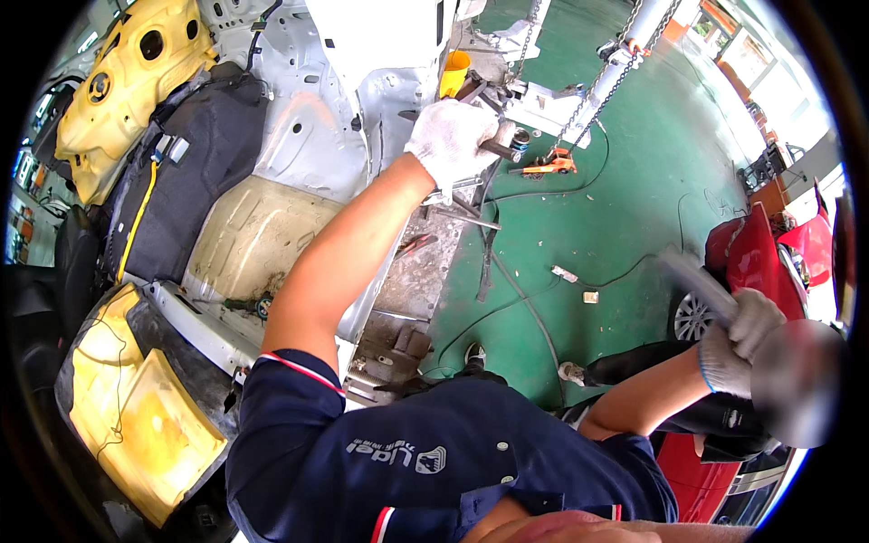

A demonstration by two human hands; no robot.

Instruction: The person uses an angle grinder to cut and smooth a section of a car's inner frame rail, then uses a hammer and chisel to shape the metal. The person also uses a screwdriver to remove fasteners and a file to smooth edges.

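Observation:
My left hand (453,143), in a white knitted glove, reaches forward beside the edge of a stripped white car body (389,41). Its fingers are wrapped round a short dark metal bar (501,150), whose blunt end sticks out to the right of the fist. Out to the right is my right hand (731,351), gloved too with a blue cuff. It is closed on a grey bar-like tool (697,281), smeared by motion; its exact kind cannot be made out. The two hands are far apart.
Chains (597,86) hang over an orange clamp (550,164) by a white frame. Hoses and cables (529,303) cross the green floor. Another person in black trousers (729,416) is close at right, by red cars (756,262). Yellow foam padding (136,407) lies left; a yellow cup (455,72) stands ahead.

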